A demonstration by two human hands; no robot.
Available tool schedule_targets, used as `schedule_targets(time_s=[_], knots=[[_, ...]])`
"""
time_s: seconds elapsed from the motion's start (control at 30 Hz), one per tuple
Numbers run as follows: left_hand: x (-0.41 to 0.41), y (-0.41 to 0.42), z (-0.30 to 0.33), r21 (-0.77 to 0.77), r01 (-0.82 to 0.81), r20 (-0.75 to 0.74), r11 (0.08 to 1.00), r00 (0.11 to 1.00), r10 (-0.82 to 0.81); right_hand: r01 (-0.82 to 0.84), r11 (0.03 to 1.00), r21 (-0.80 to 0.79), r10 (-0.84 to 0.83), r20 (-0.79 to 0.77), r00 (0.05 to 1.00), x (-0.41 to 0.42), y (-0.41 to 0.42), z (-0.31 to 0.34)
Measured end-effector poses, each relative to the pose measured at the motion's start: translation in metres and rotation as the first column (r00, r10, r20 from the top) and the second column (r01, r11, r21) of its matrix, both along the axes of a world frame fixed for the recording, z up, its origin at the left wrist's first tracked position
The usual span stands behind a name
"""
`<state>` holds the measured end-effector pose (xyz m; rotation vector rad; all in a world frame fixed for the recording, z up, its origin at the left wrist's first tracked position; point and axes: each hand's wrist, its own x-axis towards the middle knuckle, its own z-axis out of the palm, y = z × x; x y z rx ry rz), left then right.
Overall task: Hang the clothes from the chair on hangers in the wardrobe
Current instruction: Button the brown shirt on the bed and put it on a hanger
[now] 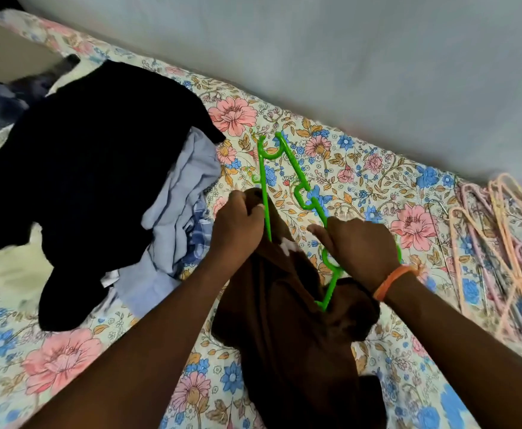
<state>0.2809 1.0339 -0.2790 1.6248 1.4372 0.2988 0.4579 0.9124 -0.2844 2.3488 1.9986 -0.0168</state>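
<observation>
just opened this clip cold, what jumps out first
A bright green plastic hanger lies mid-frame on the floral bedsheet, with both hands working a dark brown garment onto it. Left of it sits a heap of black and pale blue clothes; pink and peach hangers lie at right.

Two hands in view, left hand (238, 222) and right hand (357, 246), one orange wristband (394, 281) on the right wrist. One green hanger (297, 181). One brown garment (290, 329). Clothes pile on the left holds at least three pieces: one black garment (92, 168), one light blue garment (180, 205), one blue checked piece (199, 230) showing only at an edge; more may be buried, cannot tell. One heap of pink and peach hangers (501, 249) at right, tangled, exact number cannot be counted. One floral bedsheet (61, 360).
</observation>
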Motion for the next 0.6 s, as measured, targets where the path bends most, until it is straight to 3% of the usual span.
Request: schedule_targets(time_s=[0.1, 0.17, 0.27, 0.33, 0.4, 0.47, 0.53, 0.6], knots=[[0.002, -0.011, 0.004, 0.010, 0.006, -0.032, 1.000, 0.999, -0.006, 0.038, 0.998, -0.059, -0.038, 0.014, 0.999, -0.019, -0.021, -0.005], [0.001, -0.019, 0.006, -0.106, -0.130, 0.037, 0.986, 0.990, 0.135, 0.036, 0.993, -0.115, -0.034, 0.024, 0.999, -0.033, -0.037, -0.010], [-0.002, -0.024, 0.006, -0.362, -0.357, 0.119, 0.861, 0.898, 0.423, 0.010, 0.982, -0.188, -0.022, -0.059, 0.998, -0.051, -0.054, -0.008], [-0.007, -0.026, 0.003, -0.395, -0.332, 0.099, 0.857, 0.912, 0.399, 0.015, 0.976, -0.216, -0.041, -0.118, 0.992, -0.060, -0.064, -0.003], [-0.013, -0.031, 0.004, -0.266, -0.185, 0.022, 0.946, 0.980, 0.198, 0.066, 0.969, -0.240, -0.089, -0.088, 0.992, -0.066, -0.069, 0.004], [-0.021, -0.033, 0.002, -0.032, -0.068, -0.095, 0.997, 0.993, 0.065, 0.123, 0.952, -0.280, -0.153, -0.086, 0.985, -0.072, -0.076, 0.009], [-0.030, -0.032, 0.000, 0.227, 0.064, -0.244, 0.972, 0.970, -0.007, 0.145, 0.927, -0.345, -0.192, -0.105, 0.976, -0.078, -0.083, 0.013], [-0.036, -0.026, 0.000, 0.355, 0.238, -0.392, 0.904, 0.916, -0.088, 0.124, 0.905, -0.406, -0.187, -0.118, 0.975, -0.085, -0.090, 0.017]])
